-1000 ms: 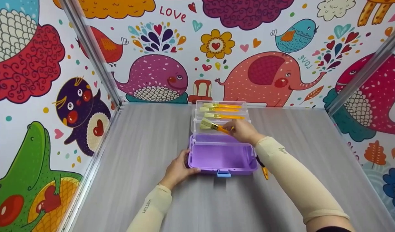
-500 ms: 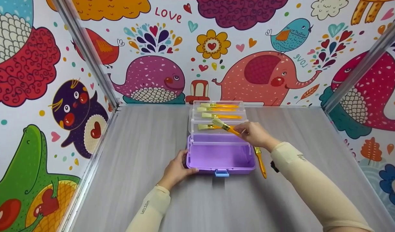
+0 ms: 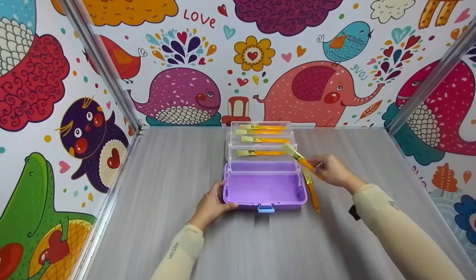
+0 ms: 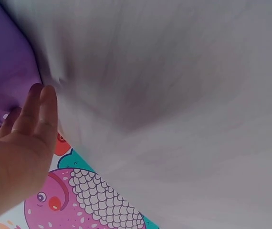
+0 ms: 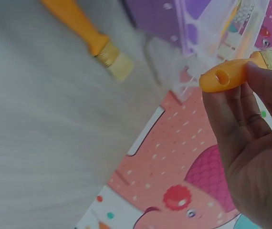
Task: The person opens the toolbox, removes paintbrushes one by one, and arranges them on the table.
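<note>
We see the right hand (image 3: 333, 171) with its grip clamped on an orange-handled paintbrush (image 3: 298, 156), thumb and fingers pinching the handle near the back right corner of the purple storage box (image 3: 265, 187), bristles toward the clear trays (image 3: 261, 159). The left hand (image 3: 210, 204) touches the box's front left corner, fingers apart from the thumb and fairly straight. We find a loose brush (image 3: 312, 195) on the counter (image 3: 175, 167) just right of the box; the trays behind the box hold four brushes (image 3: 274, 140).
</note>
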`<state>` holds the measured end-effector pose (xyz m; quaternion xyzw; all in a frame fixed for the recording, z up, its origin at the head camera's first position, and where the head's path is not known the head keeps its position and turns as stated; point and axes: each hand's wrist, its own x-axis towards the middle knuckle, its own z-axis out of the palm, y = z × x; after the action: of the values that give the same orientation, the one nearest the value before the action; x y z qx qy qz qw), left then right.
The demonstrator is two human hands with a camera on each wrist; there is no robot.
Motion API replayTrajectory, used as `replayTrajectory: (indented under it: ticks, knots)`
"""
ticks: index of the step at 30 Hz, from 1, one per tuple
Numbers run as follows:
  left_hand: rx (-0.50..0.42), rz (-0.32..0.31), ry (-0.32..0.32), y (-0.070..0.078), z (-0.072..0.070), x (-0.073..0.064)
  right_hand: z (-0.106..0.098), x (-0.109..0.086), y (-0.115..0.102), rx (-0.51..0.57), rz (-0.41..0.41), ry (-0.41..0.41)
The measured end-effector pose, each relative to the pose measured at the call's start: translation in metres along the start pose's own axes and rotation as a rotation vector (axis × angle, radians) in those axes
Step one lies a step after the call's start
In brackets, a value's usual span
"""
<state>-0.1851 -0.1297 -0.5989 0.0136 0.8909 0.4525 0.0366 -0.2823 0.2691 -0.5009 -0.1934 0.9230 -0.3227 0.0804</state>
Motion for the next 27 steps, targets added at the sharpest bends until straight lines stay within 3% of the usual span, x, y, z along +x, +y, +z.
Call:
replayTrajectory:
  ticks: [12, 27]
  knots:
    - [-0.038, 0.032, -0.003, -0.002, -0.001, 0.0, -0.003, -0.028, 0.042, -0.011, 0.143, 0.083]
    - [-0.028, 0.025, 0.002, -0.001, 0.001, 0.001, 0.023, -0.051, 0.072, 0.054, 0.319, 0.083]
